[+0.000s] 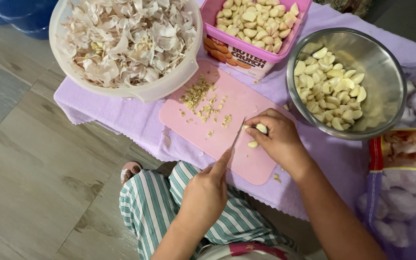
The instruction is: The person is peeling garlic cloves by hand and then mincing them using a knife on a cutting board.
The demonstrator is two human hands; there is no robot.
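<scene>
Left hand [207, 188]: fingers closed around the handle of a knife [237, 136], forefinger laid along the blade's back, tip toward 12 o'clock.
Right hand [276, 137]: fingertips pinched on a garlic clove [262, 128] touching the blade; a second peeled clove [253, 144] just under the fingers.
Pink cutting board [237, 101]: under both; trimmed bits [203, 98] at 10 o'clock.
Steel bowl [386, 72]: peeled cloves, 2 o'clock.
Pink tub [261, 54]: peeled cloves, 12 o'clock.
White bowl [155, 89]: skins, 11 o'clock.
Mesh bag of garlic bulbs [405, 207]: 4 o'clock.
</scene>
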